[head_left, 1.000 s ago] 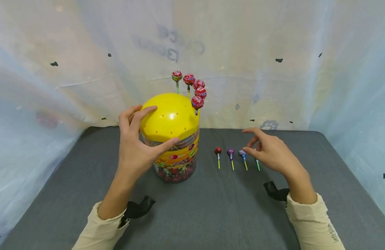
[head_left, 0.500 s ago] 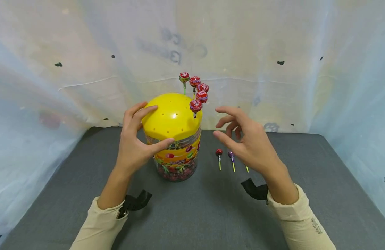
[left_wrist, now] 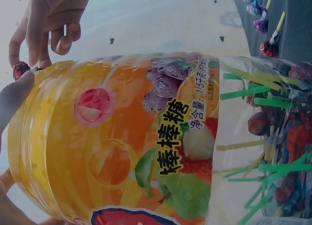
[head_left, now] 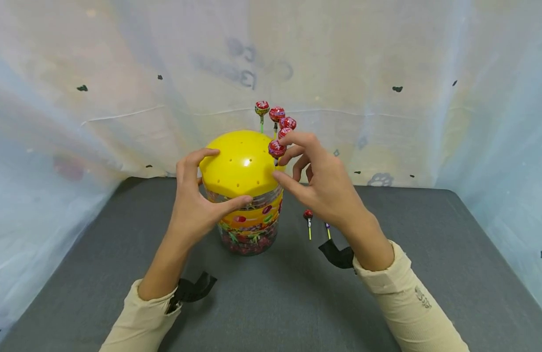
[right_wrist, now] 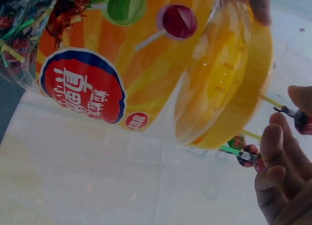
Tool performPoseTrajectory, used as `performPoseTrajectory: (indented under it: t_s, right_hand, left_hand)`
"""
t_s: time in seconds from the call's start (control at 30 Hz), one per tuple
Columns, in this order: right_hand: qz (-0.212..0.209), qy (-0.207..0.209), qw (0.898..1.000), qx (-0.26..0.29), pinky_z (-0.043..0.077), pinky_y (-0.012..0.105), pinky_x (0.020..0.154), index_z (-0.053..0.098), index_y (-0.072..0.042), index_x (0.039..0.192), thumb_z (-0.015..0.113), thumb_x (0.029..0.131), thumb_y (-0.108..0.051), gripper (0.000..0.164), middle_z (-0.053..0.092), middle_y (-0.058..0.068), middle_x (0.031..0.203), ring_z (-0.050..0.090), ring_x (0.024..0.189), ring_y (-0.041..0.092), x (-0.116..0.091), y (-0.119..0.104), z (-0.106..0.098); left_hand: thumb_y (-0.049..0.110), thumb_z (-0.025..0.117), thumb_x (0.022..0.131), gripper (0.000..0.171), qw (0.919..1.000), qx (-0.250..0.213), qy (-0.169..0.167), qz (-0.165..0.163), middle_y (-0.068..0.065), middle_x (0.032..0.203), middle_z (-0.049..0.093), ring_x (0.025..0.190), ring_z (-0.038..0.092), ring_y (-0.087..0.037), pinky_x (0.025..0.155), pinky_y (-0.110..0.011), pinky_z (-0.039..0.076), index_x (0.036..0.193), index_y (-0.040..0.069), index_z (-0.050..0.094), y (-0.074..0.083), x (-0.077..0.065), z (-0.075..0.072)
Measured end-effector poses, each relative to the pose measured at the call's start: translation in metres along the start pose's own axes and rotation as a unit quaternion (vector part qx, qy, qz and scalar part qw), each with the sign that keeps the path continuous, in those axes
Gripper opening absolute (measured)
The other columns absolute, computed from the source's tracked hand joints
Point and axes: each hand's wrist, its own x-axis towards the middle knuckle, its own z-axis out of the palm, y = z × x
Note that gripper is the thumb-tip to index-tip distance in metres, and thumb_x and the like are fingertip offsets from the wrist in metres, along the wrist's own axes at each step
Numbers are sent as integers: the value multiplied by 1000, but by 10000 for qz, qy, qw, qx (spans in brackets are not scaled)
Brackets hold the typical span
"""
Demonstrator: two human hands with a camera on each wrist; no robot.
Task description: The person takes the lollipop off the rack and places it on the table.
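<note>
Five standing lollipops, one part-hidden by right hand, fingers parted, contact unclear, left hand clamped on yellow lid

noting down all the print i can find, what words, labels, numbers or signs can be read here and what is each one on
"棒棒糖": jar label.
"净含量: 1.5千克": same label; the characters after it are unclear.
"真": red oval on the label; its other characters are too blurred.
Lollipop wrapper: lettering too small.
Backdrop sheet: faint marks, too blurred.
Right sleeve: dark mark, too small.
</note>
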Motion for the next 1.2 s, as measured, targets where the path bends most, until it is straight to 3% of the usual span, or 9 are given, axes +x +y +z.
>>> performPoseTrajectory:
  t_s: [0.23, 0.5, 0.7, 1.2]
  right_hand:
    - [-157, -31, 9999, -11, 47, 26, 59, 37, -16, 131, 74, 91, -19, 55, 68, 3, 94, 58, 72, 10, 4, 3, 9]
    - [-12, 159, 9998, -142, 48, 25, 59, 40, -17, 130, 73, 92, -18, 50, 70, 5, 97, 58, 71, 11, 4, 2, 13]
    - [-167, 291, 9992, -195, 50, 23, 60, 45, -17, 131, 72, 92, -15, 47, 73, 5, 105, 58, 69, 10, 4, 2, 14]
    - [-438, 706, 9965, -75, 46, 23, 59, 50, -14, 129, 71, 92, -12, 42, 73, 6, 96, 57, 66, 8, 5, 0, 7]
  left_hand:
    - [23, 88, 73, 92, 9999, -54, 142, -37, -10, 152, 28, 138, 31, -25, 107, -54, 35, 148, 23, 34, -5, 1, 0]
    - [23, 89, 73, 93, 9999, -28, 97, 55, -12, 150, 30, 137, 30, -25, 106, -55, 34, 149, 28, 36, -10, 3, 1]
    - [23, 89, 73, 92, 9999, -7, 95, 55, -13, 146, 31, 135, 32, -25, 102, -55, 37, 148, 31, 37, -9, 3, -1]
    - [23, 87, 76, 92, 9996, -228, -147, -12, -9, 152, 27, 138, 30, -28, 103, -61, 37, 150, 31, 34, -11, 6, -1]
